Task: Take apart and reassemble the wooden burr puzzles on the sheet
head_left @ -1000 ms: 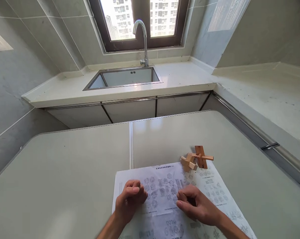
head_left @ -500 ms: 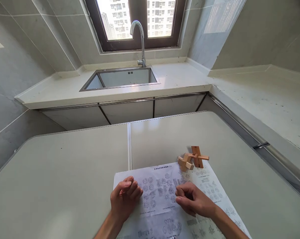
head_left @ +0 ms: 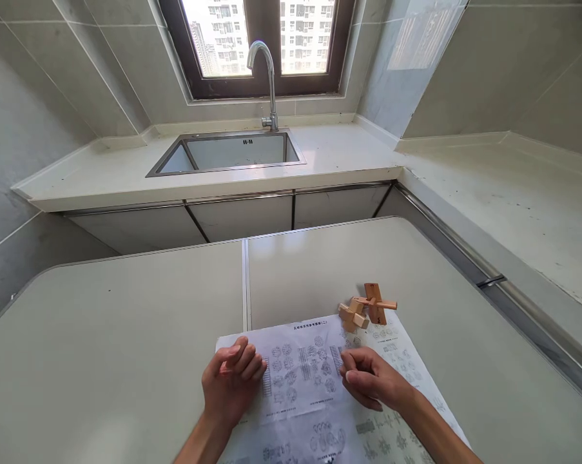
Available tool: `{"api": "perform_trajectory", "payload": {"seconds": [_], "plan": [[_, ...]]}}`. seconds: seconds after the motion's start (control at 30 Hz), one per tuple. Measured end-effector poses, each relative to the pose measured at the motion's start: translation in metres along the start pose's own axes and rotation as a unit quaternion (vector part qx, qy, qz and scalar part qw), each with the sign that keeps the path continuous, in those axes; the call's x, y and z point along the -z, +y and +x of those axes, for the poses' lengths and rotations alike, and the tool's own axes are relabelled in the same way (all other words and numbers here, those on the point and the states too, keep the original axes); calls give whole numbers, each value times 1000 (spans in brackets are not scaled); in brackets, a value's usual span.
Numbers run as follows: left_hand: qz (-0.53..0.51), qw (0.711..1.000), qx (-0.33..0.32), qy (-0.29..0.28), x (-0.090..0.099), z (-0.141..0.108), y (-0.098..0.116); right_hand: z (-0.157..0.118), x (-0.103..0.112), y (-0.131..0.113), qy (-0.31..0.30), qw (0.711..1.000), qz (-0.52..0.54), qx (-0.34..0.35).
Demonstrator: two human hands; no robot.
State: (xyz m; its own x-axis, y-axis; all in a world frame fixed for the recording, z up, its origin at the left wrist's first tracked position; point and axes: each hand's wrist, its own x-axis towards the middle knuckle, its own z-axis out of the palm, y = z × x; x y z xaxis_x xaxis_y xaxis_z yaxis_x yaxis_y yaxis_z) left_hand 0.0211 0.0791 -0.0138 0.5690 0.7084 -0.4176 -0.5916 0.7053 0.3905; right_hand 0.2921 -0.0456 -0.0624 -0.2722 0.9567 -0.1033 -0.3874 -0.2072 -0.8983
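Observation:
A large printed sheet [head_left: 300, 367] with small diagrams lies on the pale table [head_left: 126, 341]. At its left edge rests my left hand [head_left: 235, 380], fingers curled in, with nothing seen in them. My right hand [head_left: 375, 380] is over the sheet's right half, its fingers curled and the thumb against them; nothing shows in it. Beyond that hand, at the sheet's far right corner, a light wooden block puzzle [head_left: 353, 316] sits against a darker wooden piece [head_left: 375, 303] made of a flat board and a rod.
Behind the table a white counter [head_left: 102, 180] holds a steel sink [head_left: 232, 151] with a curved faucet [head_left: 272, 84] under a window. Another counter [head_left: 513, 193] runs along the right side. A seam crosses the table.
The whole view has shifted slightly, moving the scene a little left. My left hand has moved slightly left and up. The fingers of my right hand have shifted a little. The wooden pieces stay in place.

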Motion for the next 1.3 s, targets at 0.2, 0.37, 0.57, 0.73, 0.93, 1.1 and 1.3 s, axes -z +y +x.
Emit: {"api": "perform_trajectory", "payload": {"seconds": [0.2, 0.37, 0.57, 0.73, 0.93, 1.1, 1.3], "plan": [[-20, 1000, 2, 16, 0, 1, -1, -1, 2, 2, -9, 1000, 11, -2], [-50, 999, 5, 18, 0, 1, -1, 0, 3, 1, -1, 999, 33, -7], [-65, 998, 6, 18, -3, 3, 1, 3, 3, -5, 12, 997, 71, -9], [-63, 998, 4, 20, -3, 3, 2, 4, 1, -8, 9, 997, 83, -6], [-71, 997, -2, 24, -2, 3, 3, 5, 1, -7, 10, 996, 84, -8], [-73, 997, -9, 20, -1, 4, 6, 5, 2, -4, 15, 997, 80, -12], [-82, 996, -12, 25, -2, 6, 7, 4, 2, -4, 15, 997, 77, -5]]}}
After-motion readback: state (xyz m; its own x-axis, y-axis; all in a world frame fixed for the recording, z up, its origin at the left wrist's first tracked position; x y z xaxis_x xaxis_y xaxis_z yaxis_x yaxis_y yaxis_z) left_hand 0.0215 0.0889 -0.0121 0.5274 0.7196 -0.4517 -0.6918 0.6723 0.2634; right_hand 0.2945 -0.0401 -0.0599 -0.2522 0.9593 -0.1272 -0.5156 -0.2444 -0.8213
